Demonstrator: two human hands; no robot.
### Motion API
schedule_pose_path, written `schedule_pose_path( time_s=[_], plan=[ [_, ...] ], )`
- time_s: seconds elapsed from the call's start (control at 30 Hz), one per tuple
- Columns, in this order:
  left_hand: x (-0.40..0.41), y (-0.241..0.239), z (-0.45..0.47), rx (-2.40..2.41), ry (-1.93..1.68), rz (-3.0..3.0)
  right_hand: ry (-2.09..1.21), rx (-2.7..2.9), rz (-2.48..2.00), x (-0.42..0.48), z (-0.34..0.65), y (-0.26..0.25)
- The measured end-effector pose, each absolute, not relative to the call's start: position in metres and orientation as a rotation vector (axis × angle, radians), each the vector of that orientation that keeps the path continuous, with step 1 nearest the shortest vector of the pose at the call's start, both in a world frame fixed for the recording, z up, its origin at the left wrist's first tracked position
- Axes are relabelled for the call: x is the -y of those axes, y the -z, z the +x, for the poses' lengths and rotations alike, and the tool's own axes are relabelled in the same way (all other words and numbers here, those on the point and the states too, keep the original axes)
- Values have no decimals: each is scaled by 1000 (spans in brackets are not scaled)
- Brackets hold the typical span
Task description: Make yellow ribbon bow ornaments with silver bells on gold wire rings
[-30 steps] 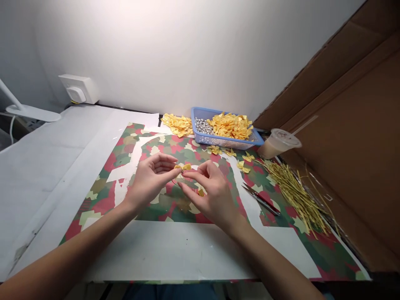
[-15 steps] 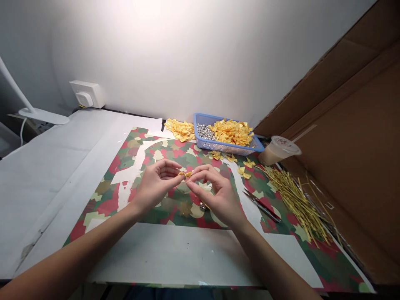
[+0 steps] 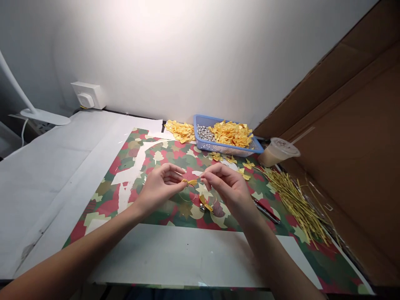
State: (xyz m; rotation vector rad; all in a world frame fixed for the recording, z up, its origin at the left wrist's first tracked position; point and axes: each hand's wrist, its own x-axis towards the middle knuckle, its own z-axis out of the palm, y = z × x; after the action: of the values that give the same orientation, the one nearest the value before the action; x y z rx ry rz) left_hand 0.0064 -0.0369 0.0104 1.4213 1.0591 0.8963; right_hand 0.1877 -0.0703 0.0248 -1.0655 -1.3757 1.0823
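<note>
A small yellow bow [image 3: 191, 182] was in the air on the near side of the blue basket [image 3: 220, 147], a little left of the basket's middle. The left hand [image 3: 161, 183] had it by one end, thumb and fingertips closed in a light pinch, the other fingers curled loosely. A thin cord [image 3: 195, 192] curved below the bow. The right hand [image 3: 229, 185], also nearer than the basket, stood just apart from the bow, its thumb and forefinger drawn close together; I could not tell whether they had closed on a strand.

Good handling here, I judged, meant pinching the bow at its middle rather than its wing, so the folds kept their shape, and pulling any strand smoothly and level, without jerking the knot askew.

Below the hands, farther out from the basket, lay another bow [image 3: 206, 203] with a silver bell [image 3: 202, 207] beside it. Small silver beads [image 3: 205, 133] and heaped yellow bows [image 3: 233, 133] filled the basket; a loose pile [image 3: 179, 131] lay to its left. To the basket's right stood a lidded cup [image 3: 275, 153]; nearer and rightward of it lay red-handled snips [image 3: 267, 211] and bundled golden cords [image 3: 296, 204].
</note>
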Motion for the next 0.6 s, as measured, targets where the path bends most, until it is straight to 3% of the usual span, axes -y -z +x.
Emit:
schedule_pose_path(
  time_s=[0.3,0.6],
  plan=[
    [43,-6,8,-849,-819,1585,-1108,1394,-1250,60,185,-18],
    [44,-6,6,-828,-897,1595,-913,1434,-1400,58,190,-11]
  ],
)
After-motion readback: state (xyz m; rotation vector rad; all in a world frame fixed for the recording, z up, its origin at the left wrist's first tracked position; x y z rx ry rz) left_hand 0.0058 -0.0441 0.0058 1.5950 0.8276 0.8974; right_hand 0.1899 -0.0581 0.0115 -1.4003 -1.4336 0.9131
